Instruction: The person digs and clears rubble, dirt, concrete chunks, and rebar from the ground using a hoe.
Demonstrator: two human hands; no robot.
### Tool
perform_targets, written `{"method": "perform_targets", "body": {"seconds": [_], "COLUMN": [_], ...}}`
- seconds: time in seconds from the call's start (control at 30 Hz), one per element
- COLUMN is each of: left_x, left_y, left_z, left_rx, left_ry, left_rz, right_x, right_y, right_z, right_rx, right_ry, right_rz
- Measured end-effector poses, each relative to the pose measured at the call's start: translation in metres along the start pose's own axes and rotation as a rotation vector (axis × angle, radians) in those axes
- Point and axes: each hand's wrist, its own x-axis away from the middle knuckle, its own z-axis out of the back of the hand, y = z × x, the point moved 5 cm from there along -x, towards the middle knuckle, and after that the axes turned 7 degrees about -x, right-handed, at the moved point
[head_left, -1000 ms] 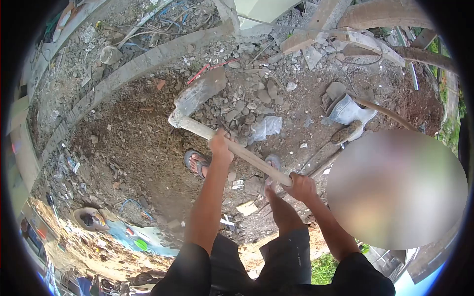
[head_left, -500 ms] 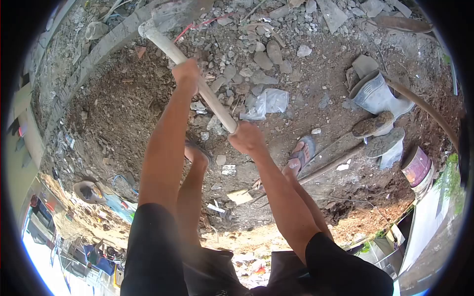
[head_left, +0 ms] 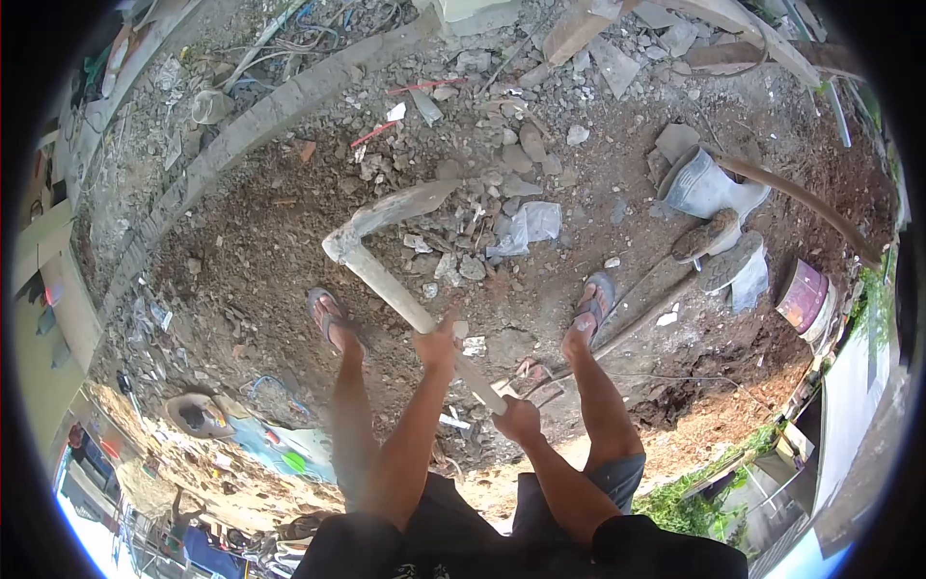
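Observation:
Both of my hands are wrapped round the pale wooden handle of a hoe (head_left: 386, 285). My left hand (head_left: 439, 344) grips it around the middle, and my right hand (head_left: 518, 421) is closed near its end, close to my body. At the far end the dirt-coated blade (head_left: 410, 205) lies over broken rubble and soil, pointing to the right. Just right of the blade is a crumpled clear plastic bag (head_left: 529, 228). My feet, in flip-flops (head_left: 330, 314), stand apart on either side of the handle.
Dusty rubber boots (head_left: 709, 183) lie on the right beside a long wooden pole (head_left: 801, 198) and a purple-and-white bucket (head_left: 808, 299). A curved concrete edge (head_left: 222, 154) runs along the upper left. Wooden beams (head_left: 579, 31) cross the top, among stones and debris.
The hoe has come back toward my body, its blade moving from the top edge down to the rubble in the middle. Both hands moved nearer to me with it.

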Motion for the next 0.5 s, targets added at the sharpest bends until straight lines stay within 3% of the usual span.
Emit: {"method": "perform_targets", "body": {"seconds": [0.03,0.1,0.23,0.27,0.3,0.33,0.4,0.5], "left_x": [0.001,-0.014,-0.066,-0.115,-0.147,-0.151,-0.153,-0.104], "left_y": [0.015,0.069,0.218,0.256,0.261,0.250,0.226,0.190], "left_z": [0.007,0.003,-0.077,-0.124,-0.148,-0.156,-0.163,-0.140], "left_rx": [0.006,0.085,0.063,-0.087,-0.260,-0.272,-0.322,-0.504], "left_ry": [0.007,-0.129,-0.370,-0.324,-0.145,-0.142,0.011,0.018], "left_rz": [0.005,-0.169,-0.470,-0.444,-0.611,-0.607,-0.383,-0.343], "right_x": [-0.002,-0.032,-0.174,-0.238,-0.252,-0.259,-0.241,-0.168], "right_y": [-0.014,-0.056,-0.145,-0.177,-0.169,-0.166,-0.147,-0.119], "right_z": [-0.008,-0.001,0.043,0.071,0.063,0.060,0.065,0.054], "right_rx": [-0.016,-0.050,-0.212,-0.340,-0.393,-0.443,-0.414,-0.575], "right_ry": [0.020,0.028,0.055,-0.214,-0.249,-0.277,-0.246,-0.212], "right_rz": [0.044,0.086,0.247,0.022,-0.003,-0.017,-0.012,-0.058]}}
